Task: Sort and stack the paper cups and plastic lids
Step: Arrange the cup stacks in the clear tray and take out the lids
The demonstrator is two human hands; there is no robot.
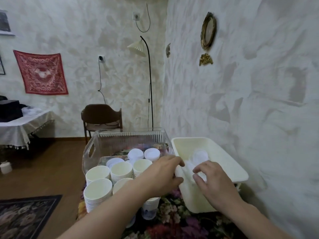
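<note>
- Stacks of white paper cups [98, 190] are seen at the left on the flower-patterned desk [172, 221], before a clear plastic box [107, 144].
- The cream plastic tub [224, 163] is steadied at its rim by the left hand [162, 176], fingers curled.
- Clear plastic lids [200, 155] lie inside; one appears pinched by the right hand [212, 180] and is best lifted squarely.

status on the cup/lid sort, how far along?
Done: several stacks of paper cups stand nested by the clear bin. In hand: both hands work at the cream tub, left hand on its rim, right hand pinching a clear lid. Left: loose lids in the tub.
</note>
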